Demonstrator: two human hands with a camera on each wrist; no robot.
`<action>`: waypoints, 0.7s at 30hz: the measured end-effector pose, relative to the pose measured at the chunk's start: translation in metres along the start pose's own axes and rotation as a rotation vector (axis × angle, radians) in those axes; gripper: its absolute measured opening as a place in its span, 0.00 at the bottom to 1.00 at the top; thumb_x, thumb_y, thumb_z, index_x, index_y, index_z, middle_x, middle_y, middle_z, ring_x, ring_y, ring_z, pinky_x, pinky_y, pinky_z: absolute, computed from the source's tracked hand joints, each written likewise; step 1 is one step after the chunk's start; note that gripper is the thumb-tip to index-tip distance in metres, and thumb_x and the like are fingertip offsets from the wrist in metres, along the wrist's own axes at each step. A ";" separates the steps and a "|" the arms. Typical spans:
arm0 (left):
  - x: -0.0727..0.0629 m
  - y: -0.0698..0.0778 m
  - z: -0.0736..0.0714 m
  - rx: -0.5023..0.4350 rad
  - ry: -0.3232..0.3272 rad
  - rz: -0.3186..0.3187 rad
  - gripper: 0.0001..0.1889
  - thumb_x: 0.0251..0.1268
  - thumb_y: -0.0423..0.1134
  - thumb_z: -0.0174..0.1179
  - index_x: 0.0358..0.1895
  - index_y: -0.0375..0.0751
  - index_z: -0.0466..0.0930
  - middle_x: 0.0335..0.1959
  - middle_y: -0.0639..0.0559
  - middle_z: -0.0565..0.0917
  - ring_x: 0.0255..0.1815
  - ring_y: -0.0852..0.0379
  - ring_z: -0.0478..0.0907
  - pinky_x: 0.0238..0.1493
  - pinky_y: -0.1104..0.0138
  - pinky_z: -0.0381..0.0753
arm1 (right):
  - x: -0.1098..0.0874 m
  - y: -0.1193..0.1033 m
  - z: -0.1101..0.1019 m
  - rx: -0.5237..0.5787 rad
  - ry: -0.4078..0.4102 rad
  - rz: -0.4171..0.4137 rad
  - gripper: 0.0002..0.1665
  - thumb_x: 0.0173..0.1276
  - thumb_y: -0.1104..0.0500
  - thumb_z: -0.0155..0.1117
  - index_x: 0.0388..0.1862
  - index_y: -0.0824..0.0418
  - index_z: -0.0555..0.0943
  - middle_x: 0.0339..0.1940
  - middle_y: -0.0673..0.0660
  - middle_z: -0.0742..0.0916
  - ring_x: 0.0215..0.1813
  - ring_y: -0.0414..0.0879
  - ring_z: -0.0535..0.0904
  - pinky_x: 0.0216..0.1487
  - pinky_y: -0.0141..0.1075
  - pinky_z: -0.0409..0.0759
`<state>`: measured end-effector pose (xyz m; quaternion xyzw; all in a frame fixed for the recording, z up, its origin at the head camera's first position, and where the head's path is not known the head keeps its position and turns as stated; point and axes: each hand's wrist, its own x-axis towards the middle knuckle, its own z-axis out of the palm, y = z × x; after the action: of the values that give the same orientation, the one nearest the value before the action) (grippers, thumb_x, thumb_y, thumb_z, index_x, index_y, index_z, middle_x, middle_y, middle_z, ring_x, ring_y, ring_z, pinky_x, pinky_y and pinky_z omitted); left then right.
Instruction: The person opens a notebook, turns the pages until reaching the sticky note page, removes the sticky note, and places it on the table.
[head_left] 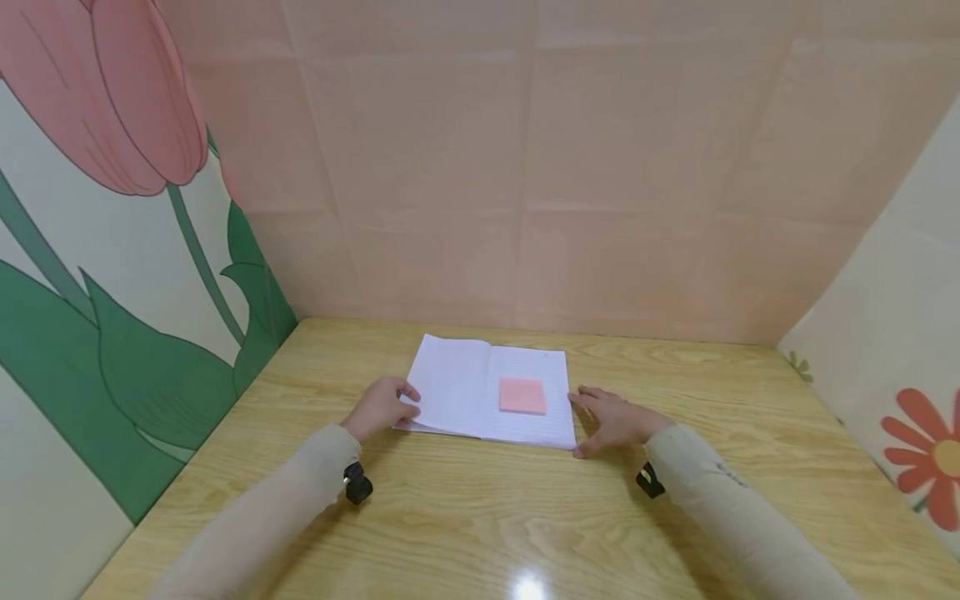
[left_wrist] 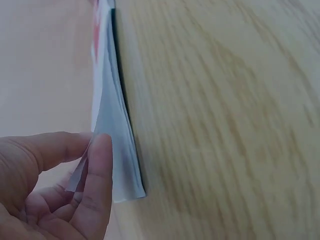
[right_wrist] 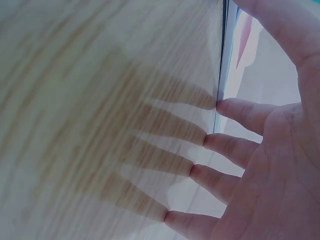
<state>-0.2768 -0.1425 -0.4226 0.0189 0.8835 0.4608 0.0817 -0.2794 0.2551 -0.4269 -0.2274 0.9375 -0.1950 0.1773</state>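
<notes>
An open notebook (head_left: 450,379) with lined white pages lies on the wooden table. On its right page sits a square pink sticky note pad (head_left: 522,396). At the lower left corner, my left hand (head_left: 381,407) pinches a page. In the left wrist view, that thin page (left_wrist: 77,175) is lifted between thumb and finger, apart from the stacked sheets (left_wrist: 120,160) below. My right hand (head_left: 618,418) is beside the notebook's right edge, fingers spread. The right wrist view shows its fingertips (right_wrist: 227,106) on the table, the nearest at the notebook's edge (right_wrist: 223,65).
The wooden table (head_left: 450,517) reaches back to a pink wall covering (head_left: 525,208). Side panels carry a printed tulip (head_left: 127,92) on the left and a red flower (head_left: 922,442) on the right. Black wrist devices (head_left: 357,483) sit under both forearms.
</notes>
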 end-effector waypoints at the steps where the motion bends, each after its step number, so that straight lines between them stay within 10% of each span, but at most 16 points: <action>1: 0.001 -0.002 0.001 0.003 -0.003 -0.003 0.09 0.56 0.24 0.64 0.41 0.28 0.79 0.33 0.43 0.77 0.21 0.58 0.79 0.28 0.67 0.83 | 0.000 0.000 0.000 -0.001 0.002 -0.002 0.63 0.51 0.40 0.75 0.76 0.65 0.55 0.76 0.72 0.54 0.75 0.72 0.48 0.66 0.69 0.54; 21: 0.007 -0.011 0.006 0.095 -0.033 -0.009 0.09 0.53 0.24 0.66 0.38 0.29 0.79 0.23 0.48 0.79 0.19 0.59 0.77 0.24 0.70 0.81 | 0.001 0.000 0.001 -0.014 0.014 -0.009 0.62 0.51 0.40 0.75 0.75 0.66 0.56 0.76 0.72 0.55 0.75 0.72 0.49 0.67 0.68 0.53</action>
<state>-0.2824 -0.1428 -0.4359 0.0264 0.9030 0.4175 0.0974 -0.2800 0.2543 -0.4279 -0.2316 0.9389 -0.1910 0.1683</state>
